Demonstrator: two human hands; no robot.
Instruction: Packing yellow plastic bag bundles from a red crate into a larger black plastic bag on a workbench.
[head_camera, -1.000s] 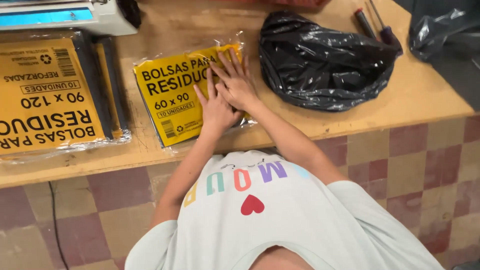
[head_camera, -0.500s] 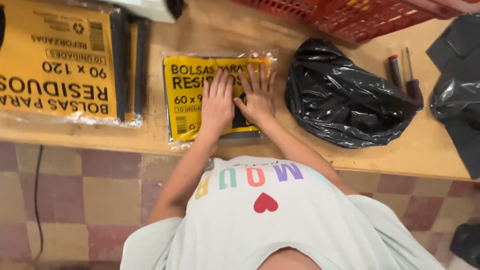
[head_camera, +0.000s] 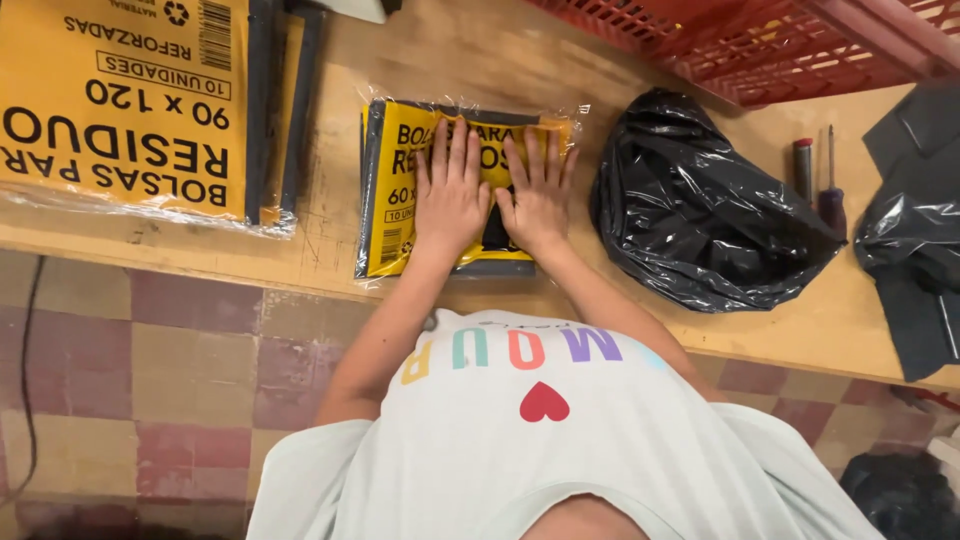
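On the wooden bench (head_camera: 640, 330), near its front edge, lies a small pack (head_camera: 395, 200): a flat rectangle of folded black bags with a yellow printed label, sealed in clear, crinkly film that glints along the top. Its long axis runs away from the person, and the print faces away too, reading upside down from this view. The left hand (head_camera: 452, 195) and right hand (head_camera: 540, 195) press flat on the pack side by side, palms down, fingers straight and slightly spread, thumbs nearly meeting; neither grasps anything. They cover the label's right half.

Left of it, apart, sits a larger pack (head_camera: 120, 100) of the same kind, yellow and glossy, with black folded edges showing. Just right of the small pack rests a loose black bag (head_camera: 700, 210), shiny and crumpled into a rounded heap. Beyond it lie two slim tools (head_camera: 818, 175), and a red plastic crate (head_camera: 740, 45) with lattice walls stands at the back.
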